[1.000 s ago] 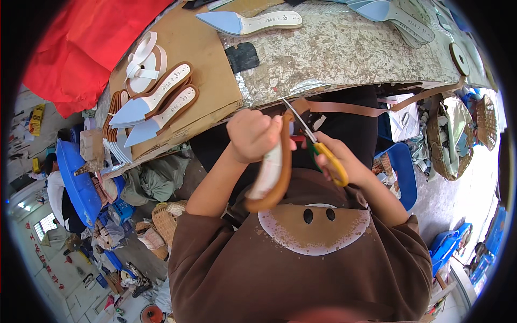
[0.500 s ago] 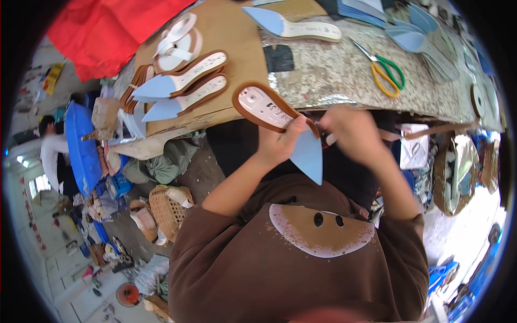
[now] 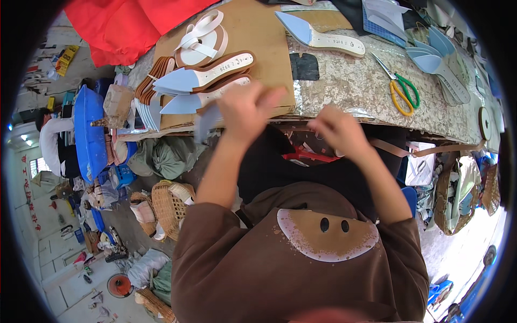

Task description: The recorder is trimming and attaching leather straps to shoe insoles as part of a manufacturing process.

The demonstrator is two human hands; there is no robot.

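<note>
My left hand (image 3: pixel 245 110), blurred by motion, is closed round a shoe insole with a blue pointed toe (image 3: pixel 206 123); its brown-edged heel end sticks out past my fingers. It is beside the pile of matching insoles (image 3: pixel 202 75), white with blue toes and brown rims, on the table's left. My right hand (image 3: pixel 340 132) is in front of the table edge, fingers curled together; what they hold, if anything, I cannot make out. Below it, a red object (image 3: pixel 309 156) shows by my lap, partly hidden. A lone insole without brown rim (image 3: pixel 323 40) lies farther back.
Scissors (image 3: pixel 398 89) with green and yellow handles lie on the worn table (image 3: pixel 355 75). A roll of white strip (image 3: pixel 202 46) stands behind the pile, red cloth (image 3: pixel 118 32) farther left. More blue-toed pieces (image 3: pixel 439 64) are at right. Brown strip (image 3: pixel 431 152) hangs along the table front.
My left hand has carried the insole leftward to the pile. My right hand has come away from the insole. The view has shifted slightly, and the red object now shows by my lap.
</note>
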